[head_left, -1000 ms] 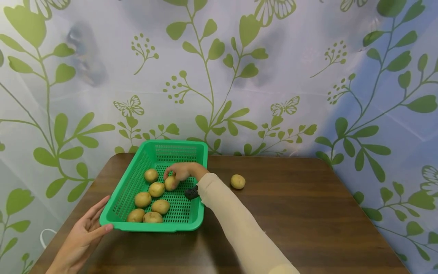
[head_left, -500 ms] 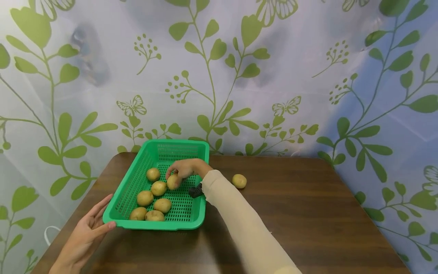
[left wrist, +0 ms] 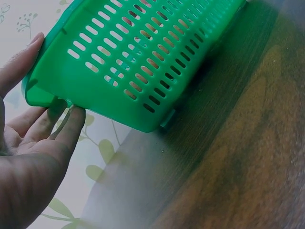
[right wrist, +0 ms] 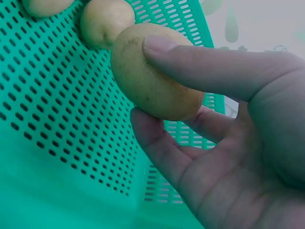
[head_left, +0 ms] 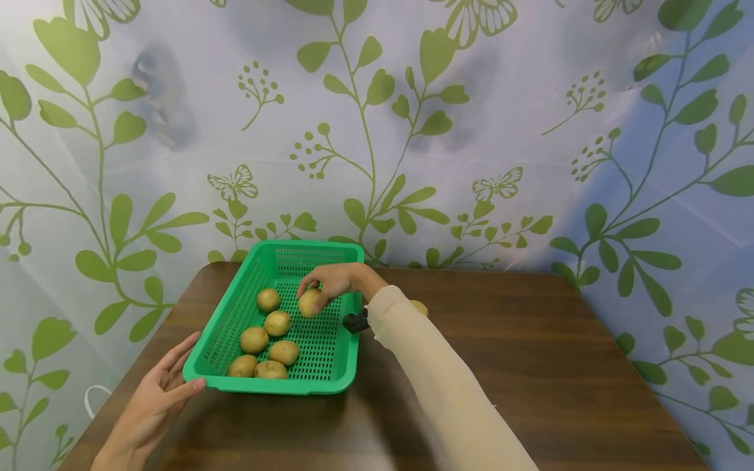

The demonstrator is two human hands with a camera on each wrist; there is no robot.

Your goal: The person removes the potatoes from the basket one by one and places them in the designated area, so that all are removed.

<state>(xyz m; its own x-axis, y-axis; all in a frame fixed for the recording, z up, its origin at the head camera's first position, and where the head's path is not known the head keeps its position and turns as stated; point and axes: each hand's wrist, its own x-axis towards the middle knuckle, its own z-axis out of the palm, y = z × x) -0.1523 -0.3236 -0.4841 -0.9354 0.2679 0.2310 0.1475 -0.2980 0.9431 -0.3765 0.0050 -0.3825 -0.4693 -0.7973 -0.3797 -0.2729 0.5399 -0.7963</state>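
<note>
A green perforated plastic basket (head_left: 349,366) stands on the table with several potatoes (head_left: 254,340) grouped along its left side and front. My left hand (head_left: 156,399) grips the rim at the front left corner. In the left wrist view its thumb (left wrist: 21,64) lies on one side of the rim and the fingers are under the other. My right hand (head_left: 338,280) pinches a potato (right wrist: 152,71) between thumb and fingertips. That potato hangs over the basket floor, apart from the others in the head view.
Another potato (head_left: 419,306) lies on the brown wooden table (head_left: 530,366) right of the basket, partly hidden by my right sleeve (head_left: 438,373). A leaf-patterned curtain (head_left: 377,131) hangs behind the table. A white cord (head_left: 88,399) shows at the left.
My right hand has lifted the potato slightly and drawn it right, away from the neighbouring potatoes. The sleeve now covers part of the loose potato. My left hand keeps its grip on the basket.
</note>
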